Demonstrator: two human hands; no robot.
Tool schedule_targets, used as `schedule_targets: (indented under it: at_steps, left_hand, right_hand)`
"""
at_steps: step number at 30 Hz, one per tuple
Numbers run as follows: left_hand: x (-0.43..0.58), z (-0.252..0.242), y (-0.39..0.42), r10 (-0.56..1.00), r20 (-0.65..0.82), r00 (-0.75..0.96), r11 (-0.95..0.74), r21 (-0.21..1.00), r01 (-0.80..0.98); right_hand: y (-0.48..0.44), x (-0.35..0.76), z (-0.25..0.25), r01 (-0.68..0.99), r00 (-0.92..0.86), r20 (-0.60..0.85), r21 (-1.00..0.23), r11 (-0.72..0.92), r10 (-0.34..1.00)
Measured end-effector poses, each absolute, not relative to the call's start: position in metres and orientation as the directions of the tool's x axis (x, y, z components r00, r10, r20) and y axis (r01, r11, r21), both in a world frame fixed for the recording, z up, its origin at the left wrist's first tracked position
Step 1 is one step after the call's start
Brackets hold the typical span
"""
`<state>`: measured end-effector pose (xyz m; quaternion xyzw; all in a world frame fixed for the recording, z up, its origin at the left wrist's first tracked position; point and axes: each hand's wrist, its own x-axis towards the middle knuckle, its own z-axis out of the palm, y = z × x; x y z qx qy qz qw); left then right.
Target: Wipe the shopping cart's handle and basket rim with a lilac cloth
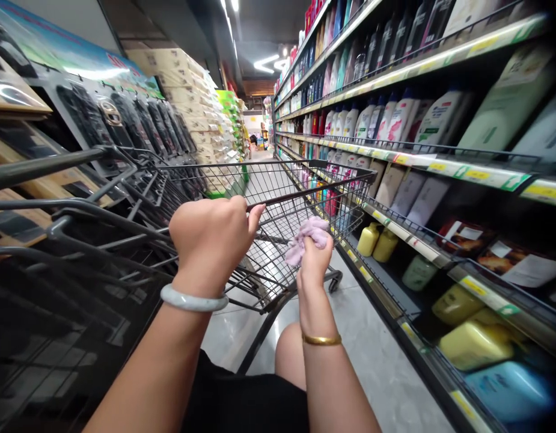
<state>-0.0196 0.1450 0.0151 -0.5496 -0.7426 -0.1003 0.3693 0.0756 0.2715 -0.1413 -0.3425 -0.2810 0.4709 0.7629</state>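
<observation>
My left hand, with a pale bangle at the wrist, is closed round the dark top rim of a wire shopping cart. Its thumb points right along the bar, and the curled fingers are mostly hidden behind the hand. To the right, my right hand grips a crumpled lilac cloth. The cloth bunches out above and left of the fingers, in front of the cart's wire mesh. I cannot tell whether it touches the wire.
Shelves of bottles line the right side, with yellow pump bottles low down. On the left are more nested carts, hanging black packaged goods and stacked cartons. A grey tiled floor runs between.
</observation>
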Motion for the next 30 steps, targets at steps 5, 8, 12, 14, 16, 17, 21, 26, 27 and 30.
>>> schedule_targets:
  at_steps: [5, 8, 12, 14, 16, 17, 21, 26, 27, 30]
  left_hand:
    - [-0.020, 0.015, 0.145, 0.747, 0.655, -0.116, 0.386, -0.285, 0.877]
    - [-0.021, 0.015, 0.146, 0.749, 0.650, -0.130, 0.383, -0.265, 0.885]
    - [-0.020, 0.016, 0.146, 0.750, 0.646, -0.139, 0.372, -0.239, 0.897]
    - [-0.020, 0.016, 0.145, 0.749, 0.649, -0.134, 0.380, -0.256, 0.889]
    - [-0.020, 0.016, 0.144, 0.748, 0.652, -0.124, 0.391, -0.281, 0.876]
    - [-0.020, 0.016, 0.144, 0.747, 0.654, -0.120, 0.395, -0.292, 0.871]
    - [-0.020, 0.016, 0.143, 0.751, 0.651, -0.110, 0.400, -0.317, 0.860]
    - [-0.019, 0.015, 0.142, 0.750, 0.650, -0.121, 0.400, -0.300, 0.866]
    - [-0.019, 0.015, 0.142, 0.747, 0.653, -0.124, 0.401, -0.295, 0.867]
    - [-0.019, 0.015, 0.142, 0.742, 0.661, -0.117, 0.395, -0.289, 0.872]
  right_hand:
    - [0.221, 0.066, -0.099, -0.253, 0.264, 0.590, -0.721, 0.645, 0.763]
    - [0.226, 0.064, -0.106, -0.211, 0.254, 0.635, -0.700, 0.683, 0.730]
    - [0.263, 0.072, -0.138, -0.502, 0.400, 0.151, -0.789, 0.354, 0.904]
    - [0.269, 0.076, -0.141, -0.554, 0.412, 0.028, -0.786, 0.274, 0.911]
    - [0.257, 0.076, -0.129, -0.497, 0.408, 0.117, -0.804, 0.327, 0.906]
    - [0.246, 0.075, -0.120, -0.446, 0.387, 0.223, -0.804, 0.394, 0.895]
    - [0.210, 0.065, -0.093, -0.238, 0.160, 0.684, -0.673, 0.700, 0.712]
    - [0.245, 0.069, -0.127, -0.369, 0.403, 0.336, -0.792, 0.487, 0.851]
    - [0.254, 0.071, -0.133, -0.443, 0.429, 0.207, -0.800, 0.405, 0.879]
    - [0.260, 0.075, -0.135, -0.508, 0.438, 0.105, -0.791, 0.342, 0.893]
